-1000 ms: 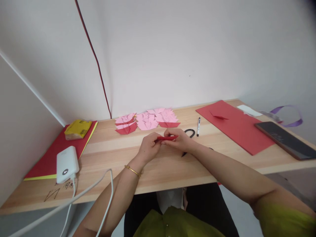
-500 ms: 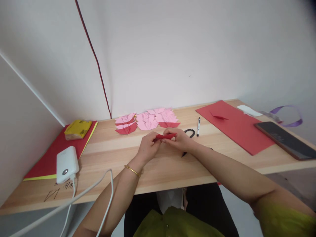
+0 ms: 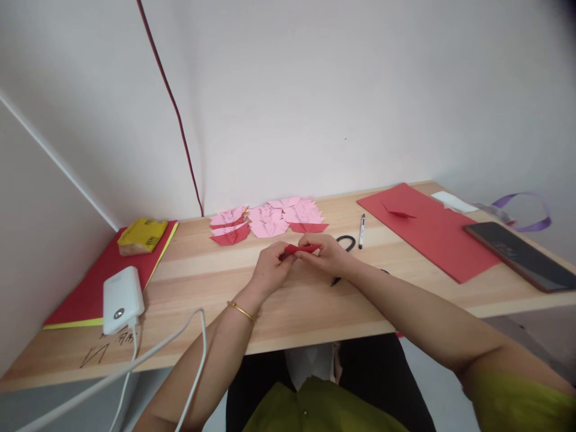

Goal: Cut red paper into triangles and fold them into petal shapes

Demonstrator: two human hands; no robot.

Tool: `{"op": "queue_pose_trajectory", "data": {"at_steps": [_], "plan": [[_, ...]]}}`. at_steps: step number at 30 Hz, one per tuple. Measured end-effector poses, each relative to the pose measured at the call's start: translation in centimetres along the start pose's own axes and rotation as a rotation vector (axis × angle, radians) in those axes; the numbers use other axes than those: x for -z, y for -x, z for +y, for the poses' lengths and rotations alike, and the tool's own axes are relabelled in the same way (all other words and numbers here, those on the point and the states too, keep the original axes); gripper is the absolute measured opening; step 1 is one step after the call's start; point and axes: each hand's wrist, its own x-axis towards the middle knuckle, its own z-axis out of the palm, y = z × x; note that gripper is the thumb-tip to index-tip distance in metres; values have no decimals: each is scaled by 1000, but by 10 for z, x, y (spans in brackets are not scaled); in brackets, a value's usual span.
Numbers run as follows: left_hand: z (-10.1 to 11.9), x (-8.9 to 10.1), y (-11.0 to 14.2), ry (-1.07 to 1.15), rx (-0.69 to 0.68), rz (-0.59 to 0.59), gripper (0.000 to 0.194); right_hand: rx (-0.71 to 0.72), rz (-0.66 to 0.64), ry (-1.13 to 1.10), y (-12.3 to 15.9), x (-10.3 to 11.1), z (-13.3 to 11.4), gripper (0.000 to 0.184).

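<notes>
Pinched at both ends by the left hand and right hand, seemingly for even control, the small folded red paper is between the desk's front and back edges, folded pink pieces resting by the back edge, clear of both wrists.

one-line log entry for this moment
left hand: grips small folded red paper | right hand: grips same paper | black-handled scissors: on table, partly hidden
</notes>
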Motion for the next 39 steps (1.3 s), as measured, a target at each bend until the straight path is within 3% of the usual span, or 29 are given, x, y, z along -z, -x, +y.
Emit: {"op": "queue_pose_trajectory", "data": {"at_steps": [8, 25, 30, 39], "plan": [[1, 1, 0, 50, 28, 19, 11, 2, 21, 15, 1, -1, 3, 14], [-1, -2, 0, 157, 109, -71, 17, 7, 29, -39, 1, -1, 5, 12], [-1, -2, 0, 229, 105, -79, 17, -17, 42, -52, 0, 1, 0, 16], [-2, -1, -1, 151, 24, -70, 14, 10, 11, -45, 0, 1, -2, 24]]}}
